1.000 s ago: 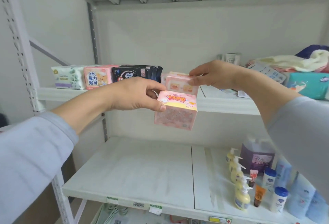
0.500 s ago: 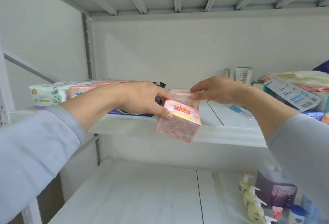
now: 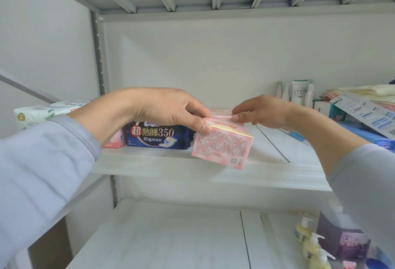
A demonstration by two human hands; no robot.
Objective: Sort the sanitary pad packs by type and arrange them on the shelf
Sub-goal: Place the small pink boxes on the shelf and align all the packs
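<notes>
1. White metal shelf (image 3: 149, 168) carries a navy night-pad pack (image 3: 157, 135).
2. Left hand (image 3: 171, 110) pinches a pink boxed pack (image 3: 222, 146), tilted over the shelf edge; it could slip off.
3. Right hand (image 3: 263, 111) fingers pinch a second pink pack (image 3: 221, 113) behind.

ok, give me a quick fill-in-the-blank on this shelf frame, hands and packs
1. The left hand grips a ____ pack at the shelf edge.
2. The right hand touches a second pink pack lying ____ the gripped one.
3. The dark blue pack bears the number ____.
4. The pump bottles stand on the ____ shelf.

Missing words: pink; behind; 350; lower
</notes>
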